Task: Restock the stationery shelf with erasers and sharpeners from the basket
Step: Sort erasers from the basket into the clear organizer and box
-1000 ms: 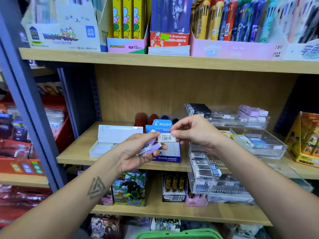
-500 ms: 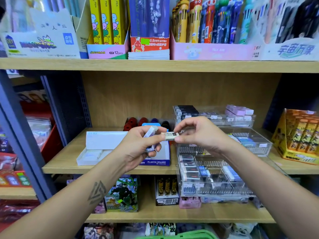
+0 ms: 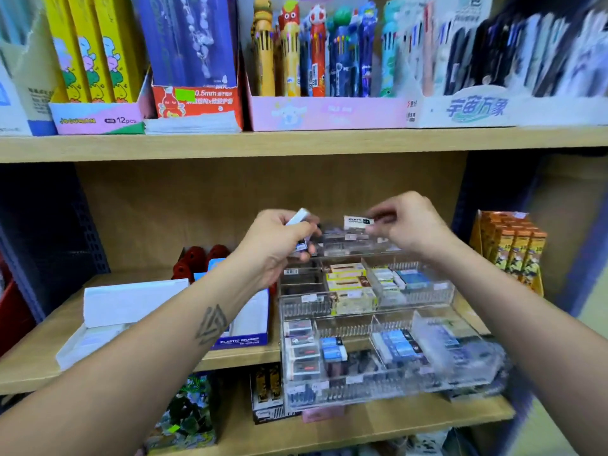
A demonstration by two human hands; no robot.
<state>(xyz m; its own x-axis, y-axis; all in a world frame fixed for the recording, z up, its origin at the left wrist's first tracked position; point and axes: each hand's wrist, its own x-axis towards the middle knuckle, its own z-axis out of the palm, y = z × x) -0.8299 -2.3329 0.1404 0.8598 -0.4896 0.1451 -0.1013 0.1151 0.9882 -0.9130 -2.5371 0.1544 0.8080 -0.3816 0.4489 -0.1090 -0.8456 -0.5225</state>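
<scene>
Your right hand pinches a small white eraser between thumb and fingertips, holding it in the air above the rear tier of the clear acrylic organizer on the middle shelf. The print on its label is too blurred to read. Your left hand grips several erasers; one white end projects above the curled fingers and a dark-labelled end shows below them. The exact count in that hand cannot be determined, as the fingers cover most of them.

The organizer's compartments hold sleeved erasers in white, blue and yellow-brown wrappers. Its right front portion is smeared by motion blur, so the contents there cannot be identified. Behind your left forearm, a blue box marked PLASTIC ERASER is mostly hidden. A white open box sits to its left. The red items behind the blue box are partly covered and indistinct.
</scene>
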